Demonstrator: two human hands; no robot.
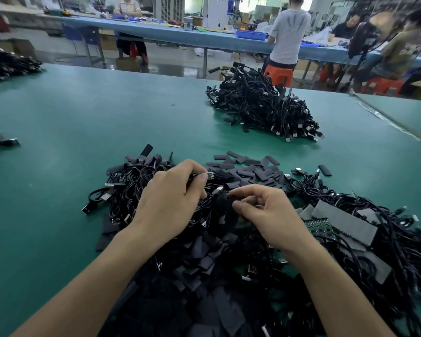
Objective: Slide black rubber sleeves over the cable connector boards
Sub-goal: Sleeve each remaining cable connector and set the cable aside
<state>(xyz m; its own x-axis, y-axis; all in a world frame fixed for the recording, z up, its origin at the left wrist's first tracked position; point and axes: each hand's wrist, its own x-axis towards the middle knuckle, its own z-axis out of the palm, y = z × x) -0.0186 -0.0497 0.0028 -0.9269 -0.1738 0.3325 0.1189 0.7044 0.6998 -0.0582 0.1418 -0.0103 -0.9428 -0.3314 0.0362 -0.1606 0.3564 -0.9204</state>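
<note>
My left hand grips a cable's small connector board, whose bare pinned end sticks out to the right past the fingertips. My right hand hovers just to its right with fingers curled, pinching a black rubber sleeve between thumb and forefinger. Both hands sit over a heap of black cables and loose flat black sleeves on the green table. Board and sleeve are a few centimetres apart.
A big heap of cables lies at the far centre-right. Green circuit board strips under grey foam pads lie to the right among more cables. Smaller cable piles sit at the left edge. People work at blue benches behind.
</note>
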